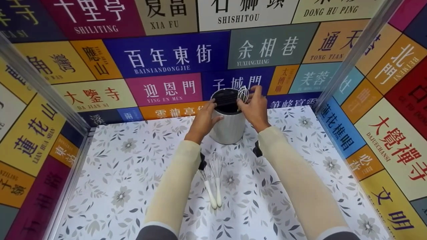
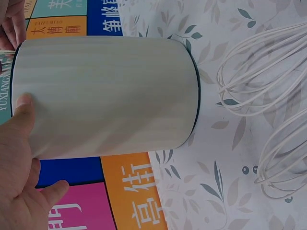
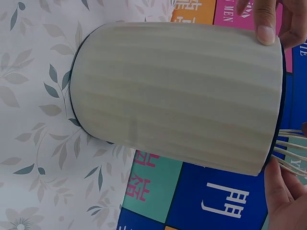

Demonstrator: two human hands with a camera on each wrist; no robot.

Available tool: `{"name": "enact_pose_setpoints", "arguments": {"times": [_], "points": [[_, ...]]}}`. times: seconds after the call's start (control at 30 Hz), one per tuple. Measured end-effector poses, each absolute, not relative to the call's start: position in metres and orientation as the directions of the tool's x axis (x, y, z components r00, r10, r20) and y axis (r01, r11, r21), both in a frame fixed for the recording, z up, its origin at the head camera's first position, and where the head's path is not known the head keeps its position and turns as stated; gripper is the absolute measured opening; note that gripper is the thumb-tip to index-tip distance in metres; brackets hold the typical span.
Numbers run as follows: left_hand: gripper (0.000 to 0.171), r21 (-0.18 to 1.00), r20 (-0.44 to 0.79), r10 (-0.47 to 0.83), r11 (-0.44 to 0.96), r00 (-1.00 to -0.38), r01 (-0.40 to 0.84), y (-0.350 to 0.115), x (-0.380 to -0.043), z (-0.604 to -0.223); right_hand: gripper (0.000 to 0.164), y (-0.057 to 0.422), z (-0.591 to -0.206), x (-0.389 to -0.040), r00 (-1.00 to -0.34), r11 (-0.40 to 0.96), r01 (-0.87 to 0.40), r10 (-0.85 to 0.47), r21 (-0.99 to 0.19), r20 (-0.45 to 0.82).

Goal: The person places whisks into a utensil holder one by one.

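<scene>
A pale, ribbed cylindrical utensil holder (image 1: 228,130) with a dark inside stands upright at the back of the table. My left hand (image 1: 202,120) grips its rim from the left, thumb (image 2: 24,108) against the outer wall in the left wrist view. At the rim's right side, my right hand (image 1: 256,108) pinches a whisk (image 1: 243,92) by its wire loops. Those loops stick up out of the opening, and the rest of this whisk is hidden inside the holder. Two more whisks with white handles (image 1: 218,193) lie side by side on the table, nearer to me.
The tabletop (image 1: 160,186) has a white cover with grey leaves and flowers. Close behind the holder rises a back wall (image 1: 166,56) of coloured signs, and similar side walls (image 1: 383,133) flank the table.
</scene>
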State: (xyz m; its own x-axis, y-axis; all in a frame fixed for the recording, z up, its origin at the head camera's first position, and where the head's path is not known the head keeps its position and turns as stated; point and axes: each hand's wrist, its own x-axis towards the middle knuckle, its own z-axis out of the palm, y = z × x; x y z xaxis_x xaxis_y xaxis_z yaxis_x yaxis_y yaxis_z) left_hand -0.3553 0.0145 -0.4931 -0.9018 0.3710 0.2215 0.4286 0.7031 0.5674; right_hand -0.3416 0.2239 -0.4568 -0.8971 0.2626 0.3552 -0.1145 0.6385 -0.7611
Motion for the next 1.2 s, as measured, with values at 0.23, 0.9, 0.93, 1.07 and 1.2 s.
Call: {"name": "enact_pose_setpoints", "arguments": {"times": [0.23,0.9,0.93,1.07,1.2], "points": [[0.060,0.579,0.203,0.365,0.704,-0.909,0.412,0.015,-0.355,-0.493,0.058,0.227,-0.454,-0.339,-0.906,0.621,-0.102,0.264,-0.777,0.330],[0.059,0.577,0.205,0.367,0.704,-0.908,0.414,0.014,-0.355,-0.493,0.047,0.206,-0.418,-0.279,-0.785,0.555,-0.317,0.302,-0.769,0.541],[0.059,0.577,0.202,0.364,0.706,-0.909,0.411,0.014,-0.355,-0.493,0.046,0.203,-0.423,-0.272,-0.788,0.553,-0.325,0.290,-0.767,0.543],[0.059,0.569,0.208,0.362,0.711,-0.909,0.413,0.014,-0.355,-0.492,0.046,0.192,-0.449,-0.242,-0.838,0.532,-0.317,0.232,-0.786,0.495],[0.059,0.573,0.204,0.367,0.707,-0.908,0.415,0.014,-0.355,-0.492,0.046,0.181,-0.480,-0.215,-0.893,0.535,-0.263,0.180,-0.803,0.412]]}}
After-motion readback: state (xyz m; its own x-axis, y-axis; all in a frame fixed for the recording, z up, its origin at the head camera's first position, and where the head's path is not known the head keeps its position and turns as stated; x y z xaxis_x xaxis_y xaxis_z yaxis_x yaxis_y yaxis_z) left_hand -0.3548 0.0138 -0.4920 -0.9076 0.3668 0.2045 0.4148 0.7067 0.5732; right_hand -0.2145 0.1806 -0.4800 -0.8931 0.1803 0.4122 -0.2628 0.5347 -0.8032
